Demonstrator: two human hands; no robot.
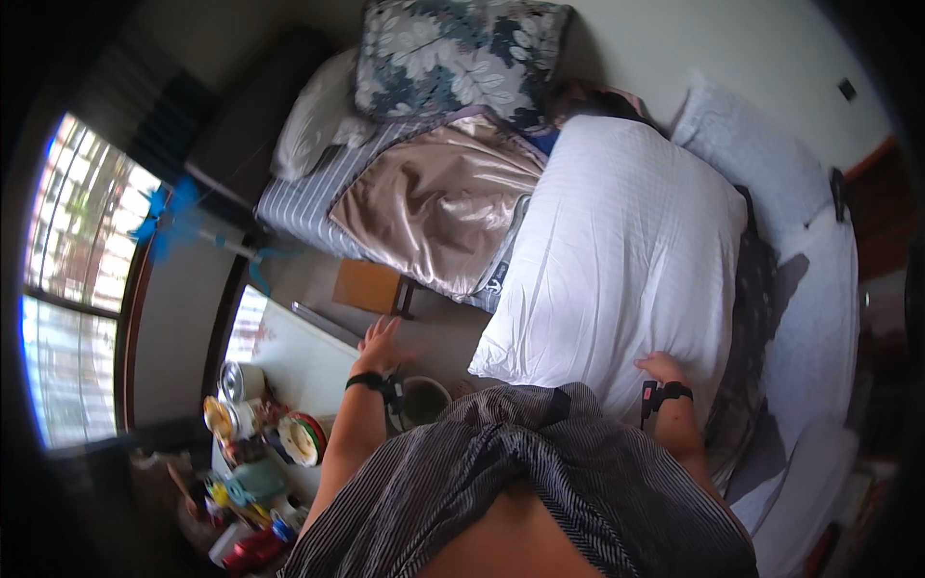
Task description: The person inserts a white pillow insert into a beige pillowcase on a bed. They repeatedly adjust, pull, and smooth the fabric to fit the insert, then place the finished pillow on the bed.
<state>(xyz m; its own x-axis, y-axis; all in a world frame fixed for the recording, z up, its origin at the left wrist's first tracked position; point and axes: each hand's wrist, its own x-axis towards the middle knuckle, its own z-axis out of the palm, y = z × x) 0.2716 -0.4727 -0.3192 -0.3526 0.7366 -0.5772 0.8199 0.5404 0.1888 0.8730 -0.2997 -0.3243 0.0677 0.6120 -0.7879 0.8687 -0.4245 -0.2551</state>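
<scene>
A large white pillow slants across the striped bed in front of me, its near end close to my striped clothing. My right hand is at the pillow's near right part, fingers curled into the creased cloth. Off to the pillow's left, my left hand hangs in the air with its fingers spread and nothing in it. Both wrists wear black bands. A shiny beige satin cover lies crumpled on the mattress, beside the pillow.
A leaf-patterned cushion leans at the wall, near a smaller white pillow. A wooden stool stands by the bed. Below my left hand is a bucket; further left, a cluttered table and a blue fan. A pale padded sofa runs along the right.
</scene>
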